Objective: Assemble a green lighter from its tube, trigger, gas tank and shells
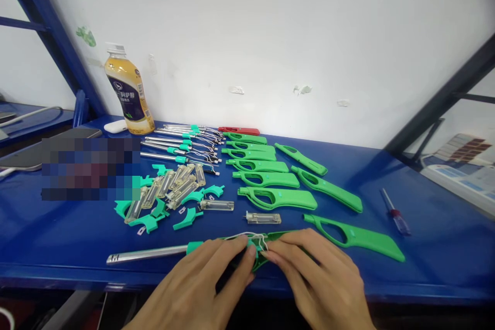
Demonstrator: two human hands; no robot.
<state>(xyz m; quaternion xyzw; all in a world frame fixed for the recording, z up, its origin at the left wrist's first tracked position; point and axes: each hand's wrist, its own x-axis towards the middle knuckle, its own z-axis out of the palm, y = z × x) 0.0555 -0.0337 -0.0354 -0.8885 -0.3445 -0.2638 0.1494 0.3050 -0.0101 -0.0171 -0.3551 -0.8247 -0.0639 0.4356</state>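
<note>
A partly assembled gas lighter lies at the table's front edge, its silver metal tube [150,254] pointing left. A teal collar [193,247] joins the tube to an open green shell [284,234], which my hands partly cover. My left hand [211,278] grips the lighter near its middle, thumb and index finger pinched at a teal piece. My right hand [319,273] is closed on the shell's right part, fingertips at a looped thin white wire [261,240]. Whether those fingertips pinch the wire itself is hard to see. Just behind lies a clear fuel tank [263,218].
Green lighter shells [282,198] lie in rows behind, with a red shell [240,130] farthest back. Metal tubes with wires [166,157], clear tanks [181,193] and teal triggers [188,218] lie left. A screwdriver [398,219] is at right, a drink bottle [129,93] at back left.
</note>
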